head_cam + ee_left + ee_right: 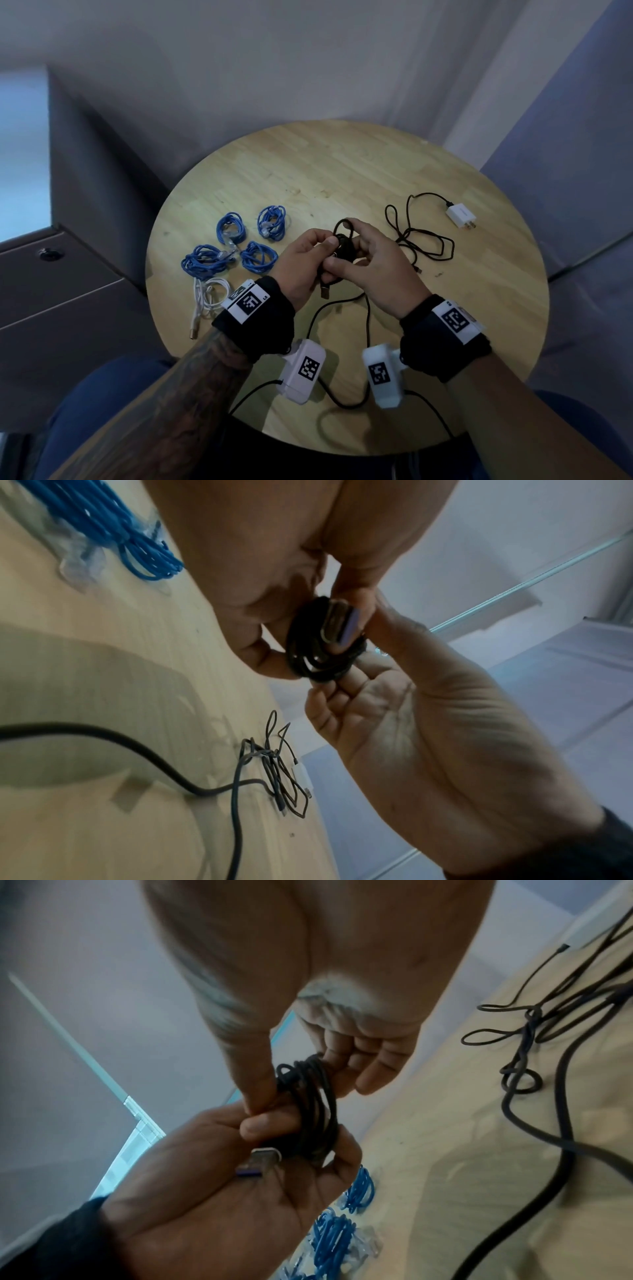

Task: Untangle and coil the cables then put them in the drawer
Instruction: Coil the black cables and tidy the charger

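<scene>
A black cable (342, 240) is wound into a small coil held above the round wooden table (308, 164). My left hand (318, 255) grips the coil between thumb and fingers, and its USB plug (324, 291) sticks out below the palm. My right hand (363, 250) pinches the coil's other side, with a loop rising above the fingers. The left wrist view shows the coil (318, 653) and the plug (337, 626) between both hands. In the right wrist view the coil (311, 1110) is wrapped across the left hand's fingers (342, 1153).
Several coiled blue cables (239, 243) lie left of my hands, and a white cable (209, 298) lies nearer the table's edge. A loose black cable (421, 236) with a white charger (460, 214) lies to the right. A drawer cabinet (51, 291) stands left of the table.
</scene>
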